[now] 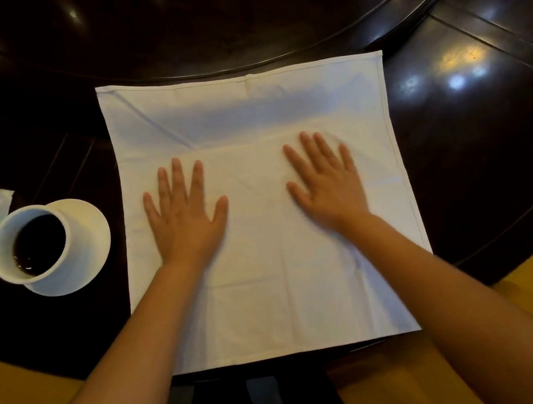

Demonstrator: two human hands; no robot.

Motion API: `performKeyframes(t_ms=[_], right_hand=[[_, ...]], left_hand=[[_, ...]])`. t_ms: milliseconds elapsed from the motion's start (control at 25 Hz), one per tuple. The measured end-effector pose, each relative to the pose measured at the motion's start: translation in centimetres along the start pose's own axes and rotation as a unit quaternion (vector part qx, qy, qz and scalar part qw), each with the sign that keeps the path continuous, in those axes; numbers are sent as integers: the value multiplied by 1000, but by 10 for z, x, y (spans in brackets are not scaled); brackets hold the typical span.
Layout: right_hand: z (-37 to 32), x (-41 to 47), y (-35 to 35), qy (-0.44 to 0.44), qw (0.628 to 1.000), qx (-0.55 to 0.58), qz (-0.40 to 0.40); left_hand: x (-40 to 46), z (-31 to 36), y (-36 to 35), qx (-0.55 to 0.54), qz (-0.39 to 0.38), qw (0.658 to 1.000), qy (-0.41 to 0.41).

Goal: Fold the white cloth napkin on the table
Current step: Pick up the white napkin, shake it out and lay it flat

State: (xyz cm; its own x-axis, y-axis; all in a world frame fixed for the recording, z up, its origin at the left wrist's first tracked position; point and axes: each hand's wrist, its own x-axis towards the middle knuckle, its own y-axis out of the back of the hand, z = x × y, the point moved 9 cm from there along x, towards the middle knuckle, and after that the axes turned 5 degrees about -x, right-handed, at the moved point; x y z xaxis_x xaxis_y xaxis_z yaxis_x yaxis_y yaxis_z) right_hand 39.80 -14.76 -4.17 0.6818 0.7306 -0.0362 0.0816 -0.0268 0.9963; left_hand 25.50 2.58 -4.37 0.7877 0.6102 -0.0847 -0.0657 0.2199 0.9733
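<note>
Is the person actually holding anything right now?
Nothing is held. Left hand and right hand lie flat, fingers straight, on the white napkin.

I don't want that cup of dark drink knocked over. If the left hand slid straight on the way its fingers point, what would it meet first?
Not the cup, which sits off to its side. The left hand points away across the napkin; it would likely reach the napkin's far hem, then the raised dark rim beyond.

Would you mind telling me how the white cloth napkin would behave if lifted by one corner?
The white cloth napkin would probably droop limply: it lies flat with soft creases. It looks thin, so likely light. On the glossy dark table it may slide when pushed.
</note>
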Motion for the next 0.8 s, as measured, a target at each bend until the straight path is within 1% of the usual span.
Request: performKeyframes(t_ms=[80, 160, 200, 240, 280, 320, 360, 440, 480, 520, 600, 680, 800], right_hand=[[50, 0, 0, -57, 998, -8, -29], [93, -5, 5, -120, 991, -28, -59], [107, -11, 6, -139, 987, -38, -73], [114, -20, 11, -139, 986, -46, -77], [112, -32, 18, -116, 990, -43, -68], [103, -50, 26, -68, 996, -26, -60], [89, -72, 31, 0, 997, -8, -73], [60, -129, 27, 147, 979, -4, -144], [51, -155, 21, 192, 964, -16, -181], [48, -177, 16, 216, 953, -33, -209], [51, -200, 10, 232, 944, -67, -224], [56, -207, 12, 227, 944, -81, -226], [59, -206, 33, 210, 956, -39, -201]], left_hand=[[1, -15, 3, 11, 0, 1000, 25], [1, -16, 5, 14, 2, 1000, 28], [1, -15, 5, 13, 3, 1000, 24], [1, -14, 5, 12, 5, 1000, 21], [1, -14, 5, 11, 6, 1000, 20], [1, -14, 5, 10, 5, 1000, 22], [1, -14, 6, 8, 3, 999, 32], [-2, -11, 6, -6, 6, 998, 68], [-6, -3, 5, -18, 9, 997, 77], [-10, 10, 2, -28, 12, 997, 67], [-20, 42, -5, -34, 6, 999, 12], [-30, 66, -15, -17, -13, 999, -28], [-39, 80, -24, 11, -33, 998, -48]])
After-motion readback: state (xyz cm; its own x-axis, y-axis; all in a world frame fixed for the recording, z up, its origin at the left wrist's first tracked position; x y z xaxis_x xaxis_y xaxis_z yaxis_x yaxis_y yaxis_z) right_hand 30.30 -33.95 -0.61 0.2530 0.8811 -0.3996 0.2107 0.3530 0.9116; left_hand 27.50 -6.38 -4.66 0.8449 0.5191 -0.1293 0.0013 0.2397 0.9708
